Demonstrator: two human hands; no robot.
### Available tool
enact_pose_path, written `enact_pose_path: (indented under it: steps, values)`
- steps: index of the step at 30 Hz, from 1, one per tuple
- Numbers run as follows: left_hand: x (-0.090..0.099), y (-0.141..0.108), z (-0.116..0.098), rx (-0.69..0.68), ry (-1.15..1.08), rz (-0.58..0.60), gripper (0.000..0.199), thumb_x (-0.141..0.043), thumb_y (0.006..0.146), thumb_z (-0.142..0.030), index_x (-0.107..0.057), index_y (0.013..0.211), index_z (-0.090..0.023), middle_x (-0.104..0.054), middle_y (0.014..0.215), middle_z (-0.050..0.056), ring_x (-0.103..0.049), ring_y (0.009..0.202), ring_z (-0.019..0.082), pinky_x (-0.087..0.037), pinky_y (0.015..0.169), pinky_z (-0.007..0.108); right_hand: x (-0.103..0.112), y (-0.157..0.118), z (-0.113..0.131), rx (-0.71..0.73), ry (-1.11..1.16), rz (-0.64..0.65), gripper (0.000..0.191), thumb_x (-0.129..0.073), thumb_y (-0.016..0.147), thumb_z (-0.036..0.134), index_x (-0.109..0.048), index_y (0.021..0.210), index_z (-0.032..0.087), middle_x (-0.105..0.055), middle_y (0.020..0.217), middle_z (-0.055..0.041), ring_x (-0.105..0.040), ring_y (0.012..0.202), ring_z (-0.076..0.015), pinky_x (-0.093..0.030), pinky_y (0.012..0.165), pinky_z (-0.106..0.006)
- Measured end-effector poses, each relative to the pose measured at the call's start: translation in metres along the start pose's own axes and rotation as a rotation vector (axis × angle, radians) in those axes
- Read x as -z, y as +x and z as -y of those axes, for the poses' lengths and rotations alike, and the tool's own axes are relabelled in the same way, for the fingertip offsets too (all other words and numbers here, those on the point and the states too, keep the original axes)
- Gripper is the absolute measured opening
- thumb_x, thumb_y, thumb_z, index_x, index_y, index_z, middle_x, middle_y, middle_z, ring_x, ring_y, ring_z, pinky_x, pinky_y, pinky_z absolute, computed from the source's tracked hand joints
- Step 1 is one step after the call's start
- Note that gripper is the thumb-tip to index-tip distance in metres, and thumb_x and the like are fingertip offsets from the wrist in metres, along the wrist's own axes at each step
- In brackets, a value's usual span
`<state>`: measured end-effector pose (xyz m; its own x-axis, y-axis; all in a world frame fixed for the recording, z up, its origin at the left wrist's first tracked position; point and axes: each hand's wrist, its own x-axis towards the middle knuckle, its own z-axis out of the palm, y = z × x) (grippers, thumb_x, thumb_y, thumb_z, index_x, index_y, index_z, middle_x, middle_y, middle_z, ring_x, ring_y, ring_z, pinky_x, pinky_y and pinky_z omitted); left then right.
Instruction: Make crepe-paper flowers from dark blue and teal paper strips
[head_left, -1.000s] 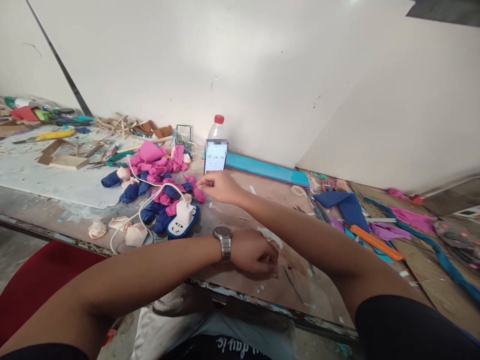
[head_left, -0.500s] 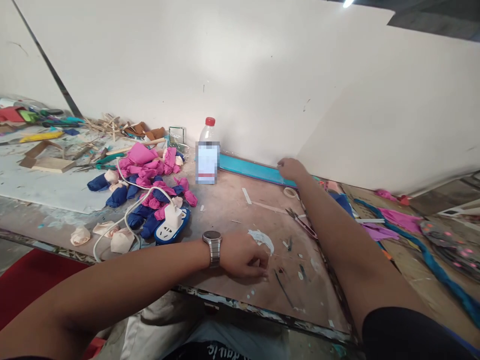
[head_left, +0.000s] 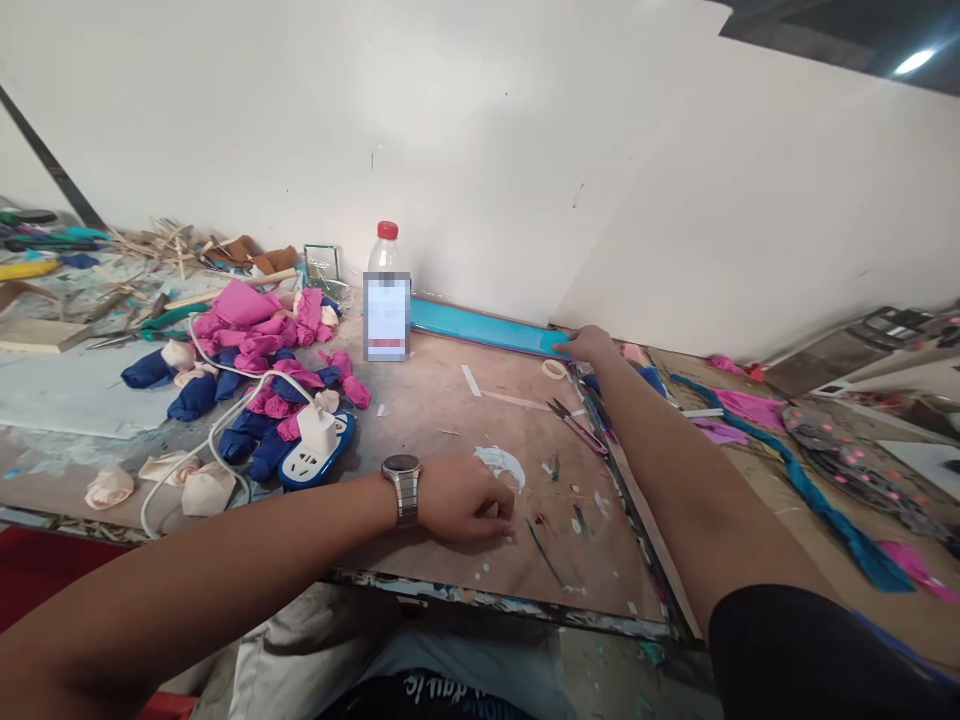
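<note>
My right hand reaches to the foot of the wall. Its fingers close on the right end of a long flat blue strip with a shiny, plastic-like surface. The strip's left end is hidden behind a red-capped bottle. My left hand, with a watch on its wrist, rests on the tabletop, fingers curled in and nothing seen in them. Beside it is a white smear. Scissors and a tape roll lie below my right hand.
A phone-like screen, blurred, stands against the bottle. Pink and blue fabric bundles lie left, with a white cable and a power strip. Wood sticks are heaped behind. A twisted blue cloth lies on the right-hand surface.
My right hand has gone from lying over the blue strip to holding its right end. The view has turned somewhat to the right. My left hand stays curled on the table.
</note>
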<state>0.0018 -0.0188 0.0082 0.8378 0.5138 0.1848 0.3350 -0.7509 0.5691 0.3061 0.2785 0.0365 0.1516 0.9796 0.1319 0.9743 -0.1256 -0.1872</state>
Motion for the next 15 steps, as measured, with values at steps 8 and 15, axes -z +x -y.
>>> enact_pose_path:
  steps: [8, 15]
  values:
    - [0.000, 0.001, 0.000, 0.009, 0.004, 0.011, 0.027, -0.064, 0.094, -0.044, -0.077, 0.089, -0.021, -0.072, 0.068, 0.003, -0.064, 0.064, 0.015, -0.039, 0.058, 0.026, -0.012, -0.008, 0.002, -0.027, 0.052, -0.130, 0.033, -0.070, 0.085, 0.027, -0.077, 0.115, 0.015, -0.074, 0.122, -0.0170, -0.066, 0.115, -0.0279, -0.048, 0.096, -0.034]
    - [0.000, 0.000, 0.000, 0.024, 0.021, 0.020, 0.028, -0.063, 0.094, -0.046, -0.077, 0.091, -0.022, -0.075, 0.073, 0.003, -0.066, 0.067, 0.015, -0.040, 0.060, 0.026, -0.008, -0.002, -0.011, -0.111, 0.099, -0.184, 0.032, -0.056, 0.094, 0.026, -0.074, 0.117, 0.011, -0.076, 0.106, -0.0189, -0.071, 0.096, -0.0254, -0.051, 0.081, -0.032]
